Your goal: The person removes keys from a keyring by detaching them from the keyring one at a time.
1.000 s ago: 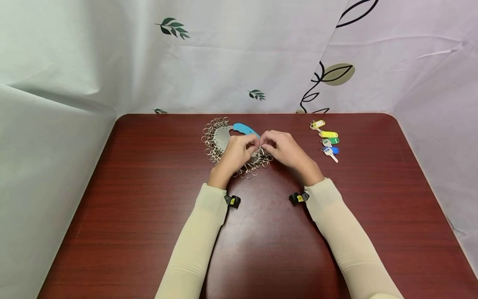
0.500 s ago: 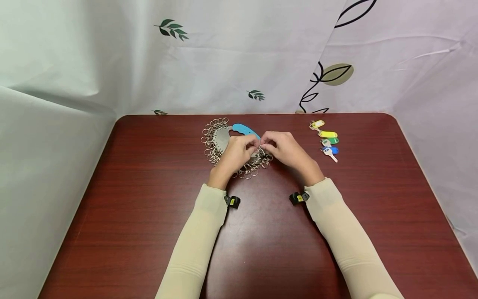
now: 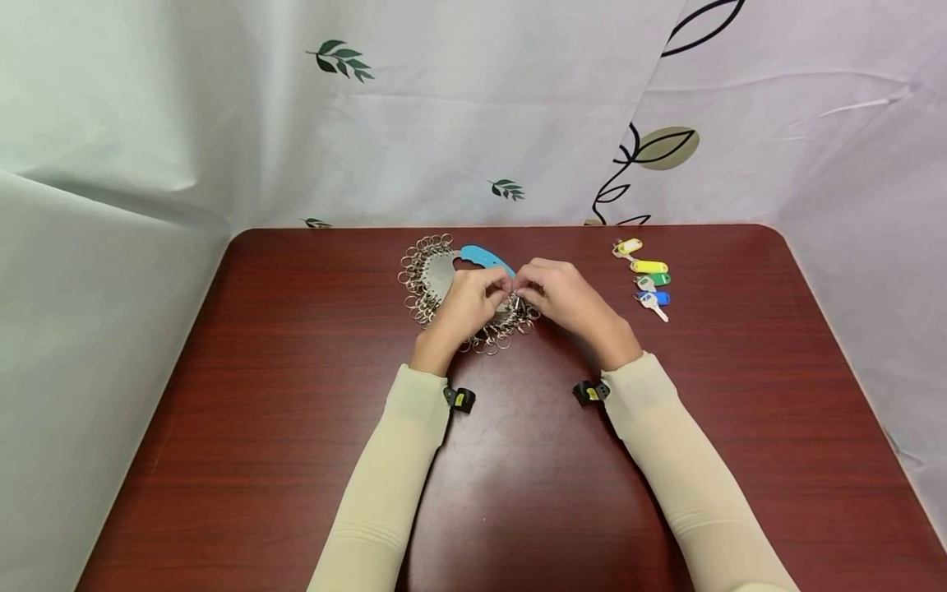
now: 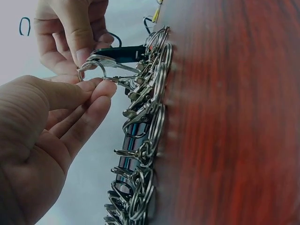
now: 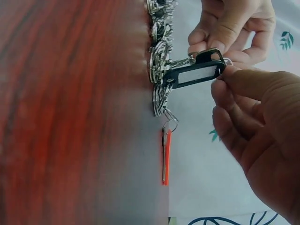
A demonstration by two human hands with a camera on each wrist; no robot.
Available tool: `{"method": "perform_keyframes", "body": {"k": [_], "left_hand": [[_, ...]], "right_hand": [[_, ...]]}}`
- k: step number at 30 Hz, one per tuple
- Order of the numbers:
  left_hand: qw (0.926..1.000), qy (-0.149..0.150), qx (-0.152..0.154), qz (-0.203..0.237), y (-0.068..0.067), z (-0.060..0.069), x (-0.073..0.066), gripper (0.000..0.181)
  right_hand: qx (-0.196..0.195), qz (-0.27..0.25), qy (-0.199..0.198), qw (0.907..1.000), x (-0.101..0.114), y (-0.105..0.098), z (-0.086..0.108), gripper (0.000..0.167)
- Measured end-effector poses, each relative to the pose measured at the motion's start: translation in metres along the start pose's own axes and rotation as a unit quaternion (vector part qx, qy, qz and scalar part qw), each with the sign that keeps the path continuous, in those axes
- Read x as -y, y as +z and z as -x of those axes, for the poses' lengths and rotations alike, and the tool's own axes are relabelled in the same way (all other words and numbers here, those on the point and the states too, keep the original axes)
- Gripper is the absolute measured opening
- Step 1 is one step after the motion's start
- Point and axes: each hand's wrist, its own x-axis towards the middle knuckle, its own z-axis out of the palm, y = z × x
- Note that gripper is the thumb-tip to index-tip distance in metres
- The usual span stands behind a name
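Observation:
In the head view a grey metal plate (image 3: 440, 274) with a blue handle (image 3: 482, 256) lies near the table's back edge, its rim lined with several clips and rings (image 3: 423, 308). Both hands meet at its right end. My left hand (image 3: 466, 302) pinches a small metal key ring (image 4: 80, 74) beside a clip. My right hand (image 3: 568, 298) pinches the same ring from the other side. A dark key tag (image 5: 197, 76) with a white label window hangs by the right fingertips, and a silver key (image 4: 105, 61) shows beside it. The ring's exact link to the clip is partly hidden by fingers.
Right of the hands lie two yellow tags (image 3: 649, 266), a green tag (image 3: 660, 279) and a blue tag (image 3: 658, 298), with keys such as the silver key (image 3: 654, 307). An orange-red tag (image 5: 168, 157) stands edge-on in the right wrist view. White patterned cloth (image 3: 444, 123) encloses the table.
Both hands stay at the plate's right end. Their fingertips have shifted slightly around the key ring and now show a little more apart. The tags on the right have not moved.

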Motion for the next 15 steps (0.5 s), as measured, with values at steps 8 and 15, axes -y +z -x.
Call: {"method": "perform_keyframes", "body": {"k": [8, 15], "left_hand": [[1.0, -0.004, 0.001, -0.003, -0.0009, 0.0004, 0.0008, 0.016], [1.0, -0.008, 0.004, -0.001, -0.002, 0.0004, 0.0006, 0.014]], "right_hand": [[0.032, -0.011, 0.076, 0.9965, -0.0022, -0.0008, -0.0021, 0.004], [0.029, -0.089, 0.111, 0.9895, -0.0027, -0.0035, 0.0006, 0.004]]}}
